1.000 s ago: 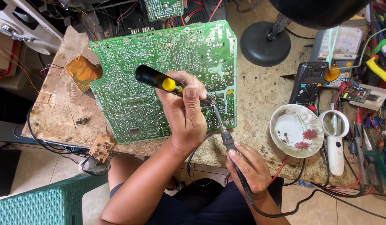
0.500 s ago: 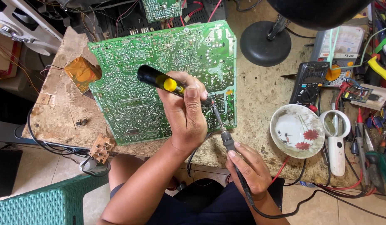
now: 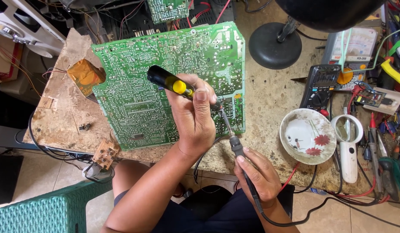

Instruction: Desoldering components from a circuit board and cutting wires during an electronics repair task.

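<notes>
A large green circuit board [image 3: 135,69] lies solder side up on a worn workbench [image 3: 269,108]. My left hand [image 3: 195,118] grips a black and yellow desoldering pump [image 3: 167,81], held slanted over the board's lower right part. My right hand [image 3: 258,174] holds a soldering iron [image 3: 235,146] by its dark handle. The iron's thin tip points up toward the board's lower right corner, just under my left hand. The iron's black cable [image 3: 295,220] trails down past my lap.
A white bowl with red flowers [image 3: 308,136] and a white magnifier [image 3: 349,142] lie to the right, with a black multimeter [image 3: 320,84] and a round lamp base [image 3: 275,45] behind. Screwdrivers and pliers [image 3: 381,151] crowd the right edge. A green stool [image 3: 36,211] stands lower left.
My left hand has nudged the pump slightly; the right hand and iron stay where they were.
</notes>
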